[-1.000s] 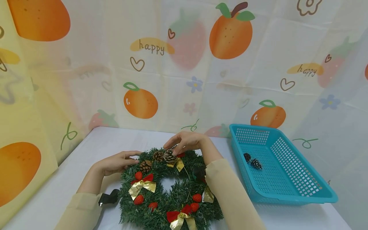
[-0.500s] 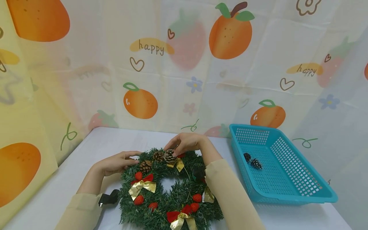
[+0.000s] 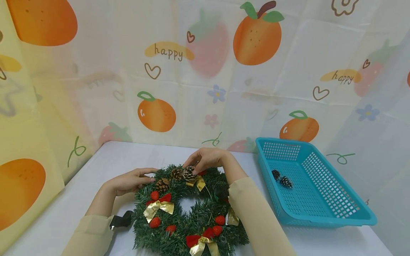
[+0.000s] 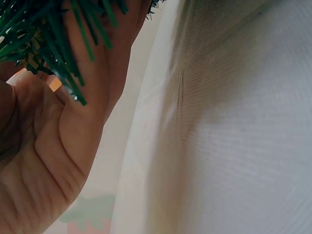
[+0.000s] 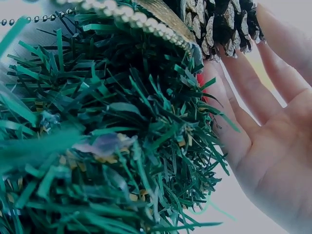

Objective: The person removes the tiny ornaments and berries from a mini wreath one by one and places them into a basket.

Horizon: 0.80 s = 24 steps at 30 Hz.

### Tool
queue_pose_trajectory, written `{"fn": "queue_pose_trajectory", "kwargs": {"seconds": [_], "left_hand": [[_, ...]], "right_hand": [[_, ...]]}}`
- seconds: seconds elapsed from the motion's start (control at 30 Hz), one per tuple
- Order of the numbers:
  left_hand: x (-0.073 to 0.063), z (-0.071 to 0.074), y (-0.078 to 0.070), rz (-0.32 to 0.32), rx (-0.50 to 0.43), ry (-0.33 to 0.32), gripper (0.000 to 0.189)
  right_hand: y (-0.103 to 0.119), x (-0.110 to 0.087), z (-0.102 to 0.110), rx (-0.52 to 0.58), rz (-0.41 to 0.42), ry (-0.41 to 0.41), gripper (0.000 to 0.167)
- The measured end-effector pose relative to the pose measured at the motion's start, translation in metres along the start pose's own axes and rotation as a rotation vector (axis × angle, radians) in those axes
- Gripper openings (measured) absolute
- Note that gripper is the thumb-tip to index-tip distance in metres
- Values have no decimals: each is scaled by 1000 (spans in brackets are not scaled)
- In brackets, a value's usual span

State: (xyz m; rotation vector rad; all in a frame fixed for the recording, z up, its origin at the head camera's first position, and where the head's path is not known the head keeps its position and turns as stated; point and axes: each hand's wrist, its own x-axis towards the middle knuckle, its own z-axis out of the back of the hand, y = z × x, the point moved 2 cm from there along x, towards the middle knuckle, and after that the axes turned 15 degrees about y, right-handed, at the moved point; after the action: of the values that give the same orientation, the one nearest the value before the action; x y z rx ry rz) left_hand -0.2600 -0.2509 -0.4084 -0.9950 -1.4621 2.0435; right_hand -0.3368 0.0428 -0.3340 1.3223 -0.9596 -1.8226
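Observation:
A green wreath (image 3: 148, 240) lies on the table, decorated with red-and-gold bows (image 3: 159, 208) and red strawberries (image 3: 154, 223). At its upper left edge my left hand (image 3: 129, 182) holds the wreath, fingers behind the needles and thumb in front. My right hand (image 3: 208, 158) pinches a white-tipped pine cone (image 3: 189, 173) at the top of the wreath, just above a gold bow. In the right wrist view, this pine cone (image 5: 224, 27) sits between thumb and fingers beside the greenery. Two brown pine cones (image 3: 162, 185) rest in the needles to its left.
A turquoise plastic basket (image 3: 333, 222) stands on the right of the table, with two dark pine cones (image 3: 285, 182) inside. A fruit-print curtain (image 3: 192, 106) hangs behind the white-covered table (image 3: 128, 153). A bead string (image 5: 131, 17) crosses the wreath in the right wrist view.
Almost nothing differs. My right hand and the pine cone have shifted very slightly at the wreath's top; the left hand stays put.

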Motion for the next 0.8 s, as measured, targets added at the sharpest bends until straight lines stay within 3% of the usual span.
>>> {"fn": "queue_pose_trajectory", "kwargs": {"seconds": [0.53, 0.8], "left_hand": [[1, -1, -2, 0, 1, 5, 69], [-1, -1, -2, -1, 0, -1, 68]], "right_hand": [[4, -6, 1, -83, 7, 4, 41], [6, -12, 3, -58, 28, 4, 42]]}}
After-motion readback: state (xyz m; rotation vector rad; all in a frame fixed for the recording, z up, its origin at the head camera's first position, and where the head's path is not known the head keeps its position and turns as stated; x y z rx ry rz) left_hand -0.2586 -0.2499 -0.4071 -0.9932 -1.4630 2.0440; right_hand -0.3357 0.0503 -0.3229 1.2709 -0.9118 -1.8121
